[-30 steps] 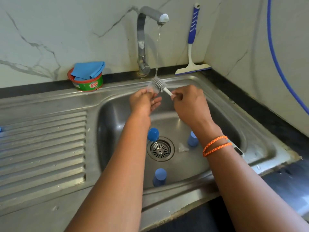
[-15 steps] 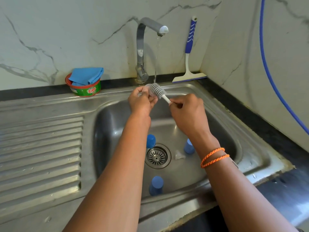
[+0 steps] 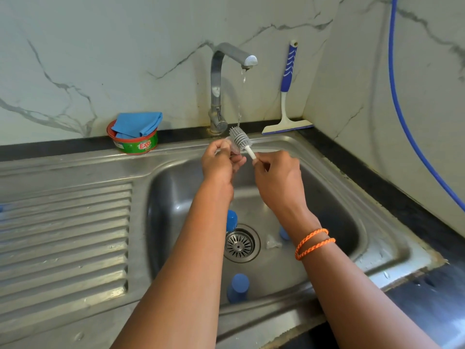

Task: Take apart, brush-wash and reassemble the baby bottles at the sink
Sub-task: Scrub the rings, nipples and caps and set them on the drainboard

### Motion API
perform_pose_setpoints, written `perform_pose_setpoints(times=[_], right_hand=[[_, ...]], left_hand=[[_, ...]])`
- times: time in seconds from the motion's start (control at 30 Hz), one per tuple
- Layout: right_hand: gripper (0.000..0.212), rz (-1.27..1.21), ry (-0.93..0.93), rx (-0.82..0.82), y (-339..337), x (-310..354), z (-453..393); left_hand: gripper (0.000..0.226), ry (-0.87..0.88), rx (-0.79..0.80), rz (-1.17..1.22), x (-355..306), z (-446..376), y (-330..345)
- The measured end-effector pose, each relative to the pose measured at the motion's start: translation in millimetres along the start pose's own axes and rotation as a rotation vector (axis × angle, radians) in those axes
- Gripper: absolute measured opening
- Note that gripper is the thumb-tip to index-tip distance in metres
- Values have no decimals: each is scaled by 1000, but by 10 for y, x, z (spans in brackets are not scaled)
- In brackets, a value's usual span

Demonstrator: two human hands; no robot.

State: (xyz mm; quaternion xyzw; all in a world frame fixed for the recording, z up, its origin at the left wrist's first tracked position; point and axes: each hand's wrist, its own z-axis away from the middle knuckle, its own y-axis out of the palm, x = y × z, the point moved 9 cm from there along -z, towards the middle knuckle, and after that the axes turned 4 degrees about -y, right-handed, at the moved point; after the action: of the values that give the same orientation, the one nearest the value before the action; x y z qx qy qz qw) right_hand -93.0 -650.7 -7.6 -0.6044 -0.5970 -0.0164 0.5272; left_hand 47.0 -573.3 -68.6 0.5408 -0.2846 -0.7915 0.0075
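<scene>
Over the steel sink (image 3: 372,245), my right hand (image 3: 278,180) grips the white handle of a grey silicone bottle brush (image 3: 239,138). Its head sits under the thin stream from the tap (image 3: 226,59). My left hand (image 3: 219,163) pinches a small clear part (image 3: 232,144), likely a nipple, against the brush head. Three blue bottle parts lie in the basin: one (image 3: 231,220) left of the drain (image 3: 240,244), one (image 3: 284,234) under my right wrist, one (image 3: 237,288) near the front wall. A clear piece (image 3: 273,244) lies right of the drain.
A green soap tub (image 3: 137,144) with a blue cloth (image 3: 138,124) on it stands behind the ribbed drainboard (image 3: 63,235). A blue-handled squeegee (image 3: 286,96) leans in the back corner. A blue hose (image 3: 402,117) hangs down the right wall.
My left hand's fingers have curled round the clear part and brought it against the brush head. The brush has tilted more upright under the stream. The camera has drifted slightly.
</scene>
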Motion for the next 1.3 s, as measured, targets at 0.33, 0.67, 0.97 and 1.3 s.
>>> perform_pose_setpoints(times=[0.33, 0.67, 0.97, 1.3], right_hand=[[40, 31, 12, 52, -53, 1, 100], [38, 62, 66, -12, -44, -11, 33], [37, 27, 6, 61, -102, 13, 109], [36, 40, 32, -33, -140, 13, 26]], left_hand=[[18, -107, 46, 10, 50, -16, -23], [21, -67, 112, -98, 56, 14, 87], [21, -136, 88, 162, 34, -17, 22], [21, -224, 242, 113, 119, 160, 229]])
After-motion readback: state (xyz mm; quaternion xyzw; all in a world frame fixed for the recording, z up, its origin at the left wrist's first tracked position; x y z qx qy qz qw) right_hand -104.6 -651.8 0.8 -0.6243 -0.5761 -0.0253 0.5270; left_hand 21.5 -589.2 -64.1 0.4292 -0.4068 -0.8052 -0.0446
